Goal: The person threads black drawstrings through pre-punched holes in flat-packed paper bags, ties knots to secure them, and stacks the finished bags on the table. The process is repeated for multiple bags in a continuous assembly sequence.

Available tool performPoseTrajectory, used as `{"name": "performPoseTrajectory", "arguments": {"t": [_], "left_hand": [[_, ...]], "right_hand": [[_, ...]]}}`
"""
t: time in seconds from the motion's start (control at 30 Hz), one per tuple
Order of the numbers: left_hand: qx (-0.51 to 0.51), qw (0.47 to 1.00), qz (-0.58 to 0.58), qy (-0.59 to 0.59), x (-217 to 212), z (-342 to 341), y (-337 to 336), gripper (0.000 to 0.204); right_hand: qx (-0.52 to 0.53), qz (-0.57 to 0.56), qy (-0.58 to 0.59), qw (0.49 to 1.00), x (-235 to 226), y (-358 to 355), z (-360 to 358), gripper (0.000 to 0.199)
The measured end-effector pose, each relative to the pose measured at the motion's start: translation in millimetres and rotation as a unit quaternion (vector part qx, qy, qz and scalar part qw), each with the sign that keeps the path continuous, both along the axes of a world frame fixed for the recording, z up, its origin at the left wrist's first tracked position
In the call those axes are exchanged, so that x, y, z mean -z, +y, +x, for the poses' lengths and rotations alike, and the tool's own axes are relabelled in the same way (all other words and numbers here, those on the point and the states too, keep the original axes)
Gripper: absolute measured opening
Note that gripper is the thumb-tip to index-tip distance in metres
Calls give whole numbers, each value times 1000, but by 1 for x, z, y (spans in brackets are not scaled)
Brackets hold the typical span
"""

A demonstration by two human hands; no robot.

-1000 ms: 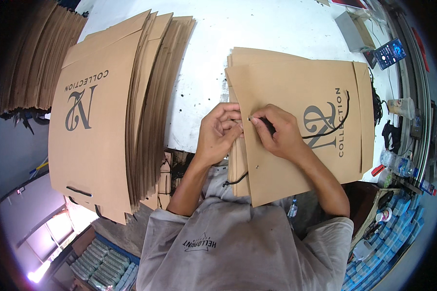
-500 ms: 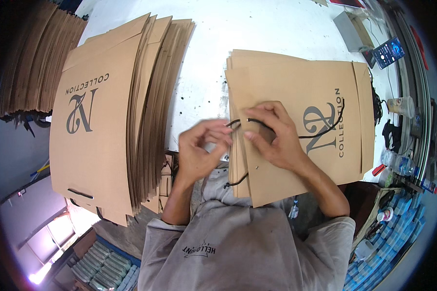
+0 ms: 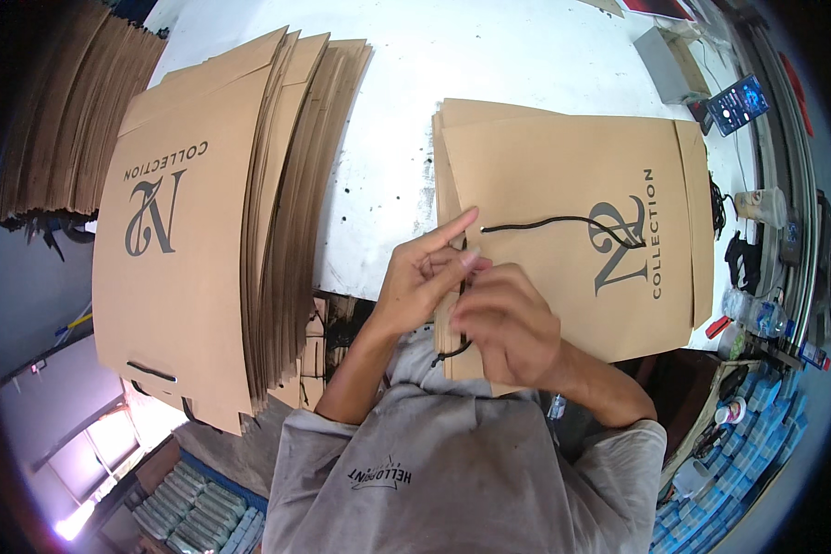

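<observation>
L hand [image 3: 425, 284], R hand [image 3: 519, 319] at bag [image 3: 545, 166] edge, fingers part-curled; can't tell grip. I'd say hard tug could unthread cord [image 3: 563, 218] atop bag.

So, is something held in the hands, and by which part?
It cannot be told for certain: the left hand is at the left edge of the top brown bag, beside a black cord; the right hand is blurred.

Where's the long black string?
In the head view, the long black cord lies across the right-hand brown paper bag, running from near the left hand to the printed logo.
</observation>
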State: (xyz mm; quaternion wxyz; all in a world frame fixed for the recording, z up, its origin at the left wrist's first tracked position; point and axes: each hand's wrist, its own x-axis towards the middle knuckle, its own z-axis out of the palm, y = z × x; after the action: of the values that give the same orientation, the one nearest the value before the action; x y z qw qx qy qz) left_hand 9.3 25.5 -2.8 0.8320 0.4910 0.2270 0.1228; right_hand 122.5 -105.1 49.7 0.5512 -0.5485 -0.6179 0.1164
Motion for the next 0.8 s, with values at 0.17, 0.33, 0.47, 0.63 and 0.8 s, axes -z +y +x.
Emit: {"name": "performPoseTrajectory", "arguments": {"t": [0.17, 0.33, 0.47, 0.63, 0.8], "left_hand": [[-110, 975, 162, 103, -6, -9, -7, 37], [-136, 799, 585, 15, 0, -13, 11, 21], [-135, 772, 618, -57, -6, -4, 20, 23], [-145, 857, 494, 5, -9, -13, 16, 18], [-221, 889, 400, 27, 2, -11, -1, 12]], "right_hand": [[164, -243, 198, 935, 29, 28, 12, 14], [113, -214, 88, 966, 34, 29, 10, 17], [102, -223, 75, 967, 35, 27, 11, 19], [118, -220, 108, 962, 37, 29, 15, 16], [152, -258, 173, 938, 31, 32, 11, 14]]}}
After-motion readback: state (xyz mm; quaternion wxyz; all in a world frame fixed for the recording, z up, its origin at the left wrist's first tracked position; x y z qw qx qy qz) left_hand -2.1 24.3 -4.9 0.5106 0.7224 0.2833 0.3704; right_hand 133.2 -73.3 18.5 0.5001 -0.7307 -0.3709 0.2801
